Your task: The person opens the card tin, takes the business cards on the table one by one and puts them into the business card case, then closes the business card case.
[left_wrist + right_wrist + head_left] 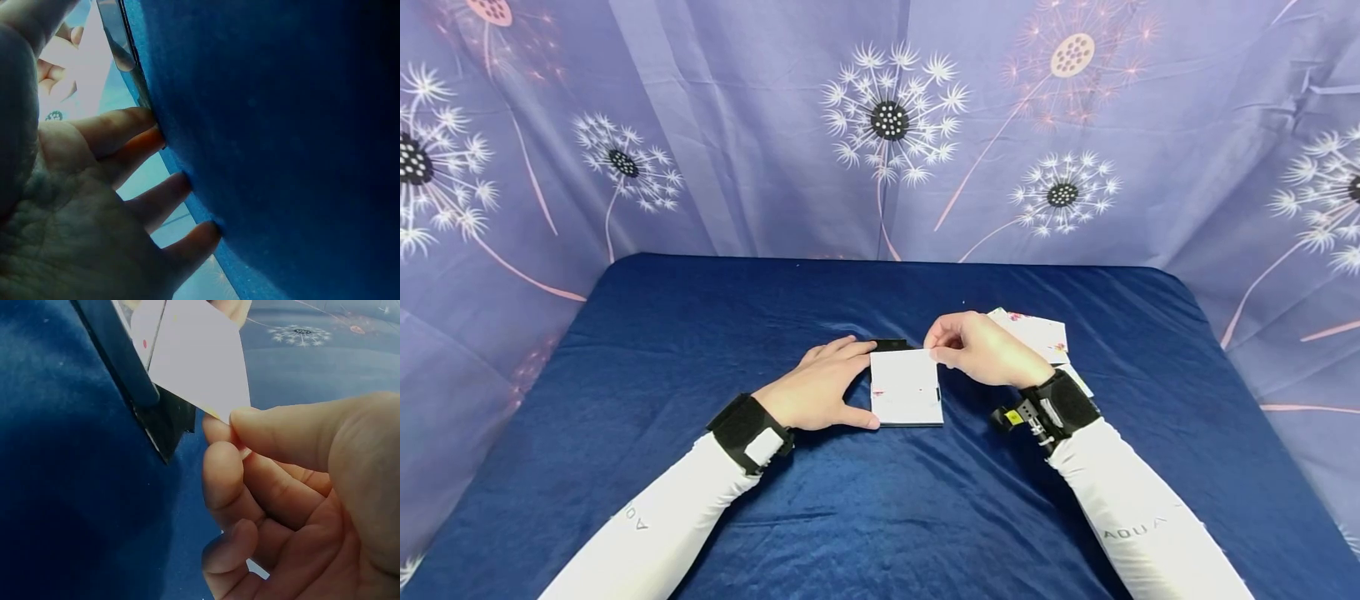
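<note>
A white card [904,368] with small coloured marks lies over a flat black holder [891,343] at the middle of the table. My right hand [981,346] pinches the card's far right corner between thumb and fingertips. In the right wrist view that corner of the card [203,362] is lifted, and a dark bar [128,362] of the holder crosses beside it. Along the holder's left side rests my left hand [820,387], fingers spread and nearly straight, thumb at the near left corner. The left wrist view shows its fingertips [144,119] against the holder's edge.
More white cards [1037,335] with floral print lie to the right, partly behind my right hand and wrist. A dark blue cloth [700,333] with soft folds covers the table. Behind it hangs a purple curtain [760,150] with dandelion patterns.
</note>
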Motion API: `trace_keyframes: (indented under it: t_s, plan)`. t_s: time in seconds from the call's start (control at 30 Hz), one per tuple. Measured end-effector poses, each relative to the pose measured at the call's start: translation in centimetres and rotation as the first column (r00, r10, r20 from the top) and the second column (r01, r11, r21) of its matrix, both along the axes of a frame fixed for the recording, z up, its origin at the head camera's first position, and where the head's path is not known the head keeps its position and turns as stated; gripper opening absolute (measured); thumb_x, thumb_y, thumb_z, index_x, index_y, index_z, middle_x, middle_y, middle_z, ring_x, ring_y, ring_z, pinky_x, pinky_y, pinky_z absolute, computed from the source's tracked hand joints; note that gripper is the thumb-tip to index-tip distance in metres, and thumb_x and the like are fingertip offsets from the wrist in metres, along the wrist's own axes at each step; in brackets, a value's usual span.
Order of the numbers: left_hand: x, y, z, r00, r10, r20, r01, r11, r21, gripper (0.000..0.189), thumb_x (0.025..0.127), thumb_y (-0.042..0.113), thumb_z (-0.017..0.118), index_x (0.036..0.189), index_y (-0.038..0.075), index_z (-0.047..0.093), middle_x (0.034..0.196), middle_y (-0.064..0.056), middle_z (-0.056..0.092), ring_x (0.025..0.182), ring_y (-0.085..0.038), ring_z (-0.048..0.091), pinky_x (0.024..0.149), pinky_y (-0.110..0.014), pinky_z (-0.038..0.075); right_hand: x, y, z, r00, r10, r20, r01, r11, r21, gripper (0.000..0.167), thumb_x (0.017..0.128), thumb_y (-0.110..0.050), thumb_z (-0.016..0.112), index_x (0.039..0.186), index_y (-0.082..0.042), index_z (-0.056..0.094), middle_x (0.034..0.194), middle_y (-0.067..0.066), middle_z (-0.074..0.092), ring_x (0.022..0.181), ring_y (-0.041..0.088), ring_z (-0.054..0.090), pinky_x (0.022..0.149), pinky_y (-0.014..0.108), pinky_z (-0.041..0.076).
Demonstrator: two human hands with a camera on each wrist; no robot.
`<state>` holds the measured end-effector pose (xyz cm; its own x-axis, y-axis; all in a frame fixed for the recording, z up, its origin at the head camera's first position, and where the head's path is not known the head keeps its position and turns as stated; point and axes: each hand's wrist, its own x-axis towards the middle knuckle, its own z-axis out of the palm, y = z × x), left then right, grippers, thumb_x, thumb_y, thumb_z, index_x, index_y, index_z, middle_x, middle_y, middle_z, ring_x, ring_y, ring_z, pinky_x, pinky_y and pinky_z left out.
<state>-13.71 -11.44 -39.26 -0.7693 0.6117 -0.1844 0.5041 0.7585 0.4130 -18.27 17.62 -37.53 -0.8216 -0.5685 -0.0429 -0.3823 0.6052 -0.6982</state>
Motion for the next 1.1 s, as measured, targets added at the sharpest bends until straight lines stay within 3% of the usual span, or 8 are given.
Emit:
trace_keyframes:
  t_s: [0.53, 1.1]
  plan:
    - [0.0, 0.0, -0.1, 1.000, -0.006, -0.003, 0.006, 1.000, 0.000, 0.099, 0.090, 0.063, 0.078, 0.165, 0.011, 0.040, 0.173, -0.004, 0.030, 0.161, -0.033, 0.017, 0.125, -0.060, 0.019, 0.3, 0.0, -0.9, 0.999, 0.044, 0.013, -0.044, 0.999, 0.012, 0.004, 0.099, -0.011, 0.076, 0.099, -0.008, 0.078, 0.085, -0.006, 0.073, 0.077, 0.014, 0.062, 0.071, 0.032, 0.050]
    - [0.0, 0.0, 0.1, 1.000, -0.007, -0.001, 0.007, 1.000, -0.002, 0.099, 0.090, 0.062, 0.078, 0.165, 0.010, 0.040, 0.173, -0.006, 0.031, 0.161, -0.034, 0.017, 0.125, -0.061, 0.019, 0.9, 0.3, -1.1, 0.997, 0.069, 0.022, -0.069, 0.997, 0.017, 0.007, 0.097, -0.010, 0.077, 0.094, -0.015, 0.079, 0.080, -0.010, 0.070, 0.073, 0.014, 0.060, 0.068, 0.030, 0.048]
